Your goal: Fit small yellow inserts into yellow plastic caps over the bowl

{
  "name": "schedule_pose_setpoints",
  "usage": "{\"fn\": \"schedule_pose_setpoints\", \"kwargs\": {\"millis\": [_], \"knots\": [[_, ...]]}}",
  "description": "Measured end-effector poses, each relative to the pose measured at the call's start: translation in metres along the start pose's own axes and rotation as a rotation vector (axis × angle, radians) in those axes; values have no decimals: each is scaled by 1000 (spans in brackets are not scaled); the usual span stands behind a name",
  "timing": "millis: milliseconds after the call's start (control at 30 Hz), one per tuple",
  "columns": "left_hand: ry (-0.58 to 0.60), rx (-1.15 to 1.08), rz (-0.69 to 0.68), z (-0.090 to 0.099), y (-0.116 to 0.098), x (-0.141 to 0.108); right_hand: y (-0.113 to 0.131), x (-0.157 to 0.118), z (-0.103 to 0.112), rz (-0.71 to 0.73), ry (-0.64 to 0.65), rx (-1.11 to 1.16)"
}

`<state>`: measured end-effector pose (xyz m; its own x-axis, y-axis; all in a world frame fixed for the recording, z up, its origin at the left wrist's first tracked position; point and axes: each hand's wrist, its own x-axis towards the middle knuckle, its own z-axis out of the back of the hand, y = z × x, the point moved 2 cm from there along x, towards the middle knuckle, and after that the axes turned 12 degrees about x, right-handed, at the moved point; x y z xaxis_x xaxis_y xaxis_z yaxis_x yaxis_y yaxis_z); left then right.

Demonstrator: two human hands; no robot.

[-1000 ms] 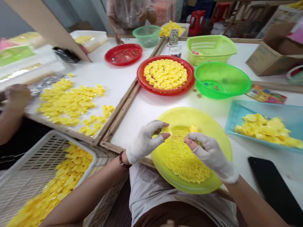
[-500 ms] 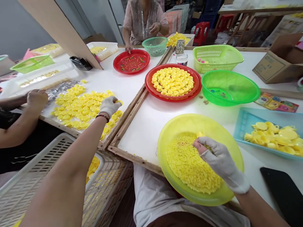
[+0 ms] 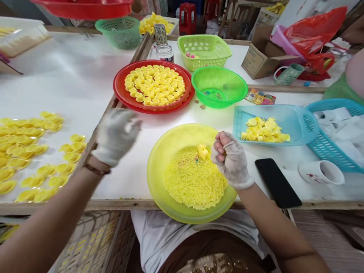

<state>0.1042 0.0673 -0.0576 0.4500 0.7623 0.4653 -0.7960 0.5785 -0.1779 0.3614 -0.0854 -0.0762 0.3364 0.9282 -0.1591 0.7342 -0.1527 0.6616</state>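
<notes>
My left hand (image 3: 118,134), in a white fingerless glove, hovers over the wooden divider just below the red tray (image 3: 119,91) of yellow cup-shaped pieces (image 3: 155,85). Motion smears its fingers, so their grip does not show. My right hand (image 3: 231,161), gloved the same way, is closed with curled fingers at the right rim of the yellow bowl (image 3: 157,167); anything inside them is hidden. Small yellow beads (image 3: 196,185) fill the bowl's bottom. On top of them rests a larger yellow piece (image 3: 203,151), close to my right fingers.
Yellow round pieces (image 3: 34,149) lie spread on the left table. Behind the bowl stand a green basin (image 3: 220,85) and a green basket (image 3: 206,49). Rightward are a blue tray (image 3: 295,125) with yellow pieces, a black phone (image 3: 277,184) and a white cup (image 3: 321,172).
My view has swung right. My left hand has moved from the yellow pieces on the left table toward the bowl. The red tray across the table has been lifted. My right hand stays closed.
</notes>
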Motion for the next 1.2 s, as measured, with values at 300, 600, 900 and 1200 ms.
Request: {"fn": "schedule_pose_setpoints", "kwargs": {"millis": [300, 600, 900, 1200], "knots": [[607, -491, 172, -77, -149, -2, 2, -3, 1, 29, 24, 22], [964, -976, 516, -52, -141, -39, -2, -2, -4, 73, 107, -48], [914, -1125, 602, -47, -149, -53, -9, -10, -3, 175, 293, -267], [873, -1120, 621, -45, -144, -57, -8, -11, -6, 162, 289, -238]]}}
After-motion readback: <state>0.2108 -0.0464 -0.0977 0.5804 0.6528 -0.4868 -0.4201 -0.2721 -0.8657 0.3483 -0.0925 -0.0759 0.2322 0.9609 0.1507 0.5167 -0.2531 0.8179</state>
